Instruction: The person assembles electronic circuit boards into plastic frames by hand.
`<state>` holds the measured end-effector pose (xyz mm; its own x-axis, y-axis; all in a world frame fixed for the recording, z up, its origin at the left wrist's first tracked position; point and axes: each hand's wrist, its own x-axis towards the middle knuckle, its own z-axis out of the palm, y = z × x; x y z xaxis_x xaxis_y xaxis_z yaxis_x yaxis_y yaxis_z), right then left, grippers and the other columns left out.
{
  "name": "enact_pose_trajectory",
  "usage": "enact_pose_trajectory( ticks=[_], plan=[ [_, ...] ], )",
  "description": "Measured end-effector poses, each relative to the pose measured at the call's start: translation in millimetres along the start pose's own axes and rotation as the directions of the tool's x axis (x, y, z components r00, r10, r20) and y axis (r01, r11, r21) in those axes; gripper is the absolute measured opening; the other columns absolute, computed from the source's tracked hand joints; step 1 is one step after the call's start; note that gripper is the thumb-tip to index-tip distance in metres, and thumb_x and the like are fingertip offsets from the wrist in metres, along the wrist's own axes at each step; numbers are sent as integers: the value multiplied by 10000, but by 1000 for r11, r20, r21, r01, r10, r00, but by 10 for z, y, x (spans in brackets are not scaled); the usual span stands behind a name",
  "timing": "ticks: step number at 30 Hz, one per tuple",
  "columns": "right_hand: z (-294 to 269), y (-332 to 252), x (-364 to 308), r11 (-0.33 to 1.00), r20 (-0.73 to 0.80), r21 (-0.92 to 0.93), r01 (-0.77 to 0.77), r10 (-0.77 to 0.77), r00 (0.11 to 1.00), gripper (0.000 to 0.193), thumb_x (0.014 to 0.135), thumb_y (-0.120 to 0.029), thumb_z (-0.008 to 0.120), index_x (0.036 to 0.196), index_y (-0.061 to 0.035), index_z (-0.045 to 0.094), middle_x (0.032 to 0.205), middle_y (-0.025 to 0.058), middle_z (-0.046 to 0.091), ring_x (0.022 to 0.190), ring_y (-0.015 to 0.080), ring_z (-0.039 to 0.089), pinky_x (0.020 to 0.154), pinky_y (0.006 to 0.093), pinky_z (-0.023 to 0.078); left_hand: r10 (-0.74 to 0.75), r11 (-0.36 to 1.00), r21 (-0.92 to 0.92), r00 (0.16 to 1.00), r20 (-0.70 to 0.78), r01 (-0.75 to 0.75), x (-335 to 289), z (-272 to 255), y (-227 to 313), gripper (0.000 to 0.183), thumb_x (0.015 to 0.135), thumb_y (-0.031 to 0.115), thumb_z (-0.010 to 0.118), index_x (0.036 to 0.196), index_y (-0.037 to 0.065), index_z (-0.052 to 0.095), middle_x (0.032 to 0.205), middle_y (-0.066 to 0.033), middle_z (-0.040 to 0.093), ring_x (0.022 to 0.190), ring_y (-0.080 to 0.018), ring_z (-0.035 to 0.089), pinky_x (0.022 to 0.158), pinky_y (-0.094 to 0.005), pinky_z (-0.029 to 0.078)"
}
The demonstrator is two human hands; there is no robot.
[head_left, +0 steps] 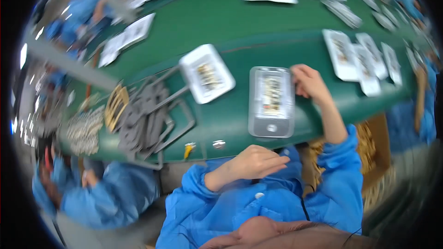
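- I am watching through the head camera, and the view is slightly blurred.
- The clear-covered tray (259, 128) lies on the green table (235, 122), straight ahead of the wearer, its long sides running away from the body (small golden pieces show through the plastic).
- The right hand (309, 83) is at that tray's far right corner, fingers bent inward; I cannot tell whether they pinch the rim or only rest beside it.
- The left hand (258, 162) hovers in front of the blue jacket, close to the table's near edge, fingers loosely stretched toward the right and released, with nothing seen in them.
- Left of the covered tray I see a white tray (226, 76), tilted in its lie, with golden pieces inside.
- Further left is a heap of grey frames (145, 117), with yellow loops (116, 108) beside it.
- Near the table's edge lie a small yellow item (188, 151) and a shiny silver one (218, 144), apart from each other.
- At lower right, a cardboard box (383, 145) holds tan pieces.
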<state>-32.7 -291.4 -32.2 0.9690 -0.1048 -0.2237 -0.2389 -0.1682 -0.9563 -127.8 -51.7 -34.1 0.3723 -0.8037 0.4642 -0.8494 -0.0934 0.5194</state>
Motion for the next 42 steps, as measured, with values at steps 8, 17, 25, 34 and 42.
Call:
enact_pose_trajectory(
  ticks=[8, 17, 25, 34, 42],
  plan=[
    [54, 73, 153, 984, 125, 160, -77, 57, 991, 213, 888, -227, 477, 854, -29, 546, 553, 14, 521, 334, 57, 432, 257, 179, 277, -439, 507, 506, 714, -545, 698, -562, -1363, -617, 440, 725, 164, 657, 1105, 4, 505, 1172, -200, 469, 1094, -342, 442, 914, -389, 369],
    [-163, 355, 363, 885, -103, 457, 93, -52, 993, 181, 895, -187, 456, 883, -23, 533, 646, 36, 544, 437, 87, 492, 325, 188, 341, -566, 336, 687, 722, -399, 644, -1038, -1652, -1115, 258, 686, 141, 649, 927, 57, 608, 1142, -167, 494, 1089, -345, 441, 888, -412, 385],
    [-74, 311, 412, 901, -332, 290, 323, -222, 917, 503, 818, -111, 542, 1273, -41, 337, 1188, 153, 457, 984, 210, 532, 776, 307, 466, -162, 489, 496, 633, -757, 718, -611, -1592, -700, 140, 787, 57, 587, 919, 14, 603, 828, -112, 550, 707, -240, 546, 601, -320, 442],
    [1067, 52, -876, 199, 332, -447, 872, -868, 369, 444, 617, -116, 714, 1008, -43, 515, 959, 118, 513, 730, 251, 568, 629, 333, 476, -700, 712, -406, 532, -477, 572, 39, -633, -168, 185, 840, 108, 564, 964, -25, 597, 689, -44, 567, 610, -80, 538, 543, -215, 424],
    [986, 124, -889, 274, 132, -447, 851, -921, 366, 203, 641, -31, 621, 815, -16, 518, 735, 91, 522, 590, 216, 550, 500, 299, 455, -592, 760, -548, 721, -360, 350, 104, -269, -155, 206, 786, 57, 609, 966, -37, 575, 962, -117, 573, 852, -157, 572, 754, -260, 470]
  ],
)
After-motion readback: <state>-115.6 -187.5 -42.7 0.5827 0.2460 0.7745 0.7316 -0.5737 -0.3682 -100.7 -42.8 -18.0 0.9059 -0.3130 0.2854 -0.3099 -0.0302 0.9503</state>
